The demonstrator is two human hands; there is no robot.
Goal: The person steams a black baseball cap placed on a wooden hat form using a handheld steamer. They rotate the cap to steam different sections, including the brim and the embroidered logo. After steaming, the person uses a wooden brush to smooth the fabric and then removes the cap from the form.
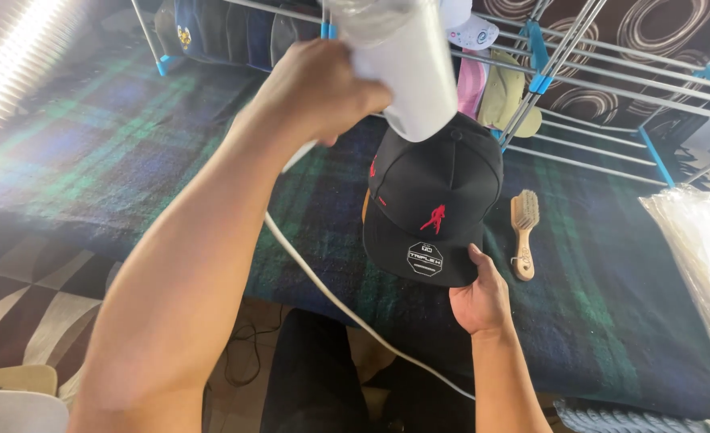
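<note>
Fingers (pixel 474 258) on stiff black cap (pixel 435 200)

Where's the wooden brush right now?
In the head view the wooden brush lies on the plaid blanket, just right of the black cap that the right hand holds by its brim.

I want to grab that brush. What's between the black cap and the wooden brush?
Nothing. In the head view only bare plaid blanket shows between the black cap and the wooden brush.
</note>
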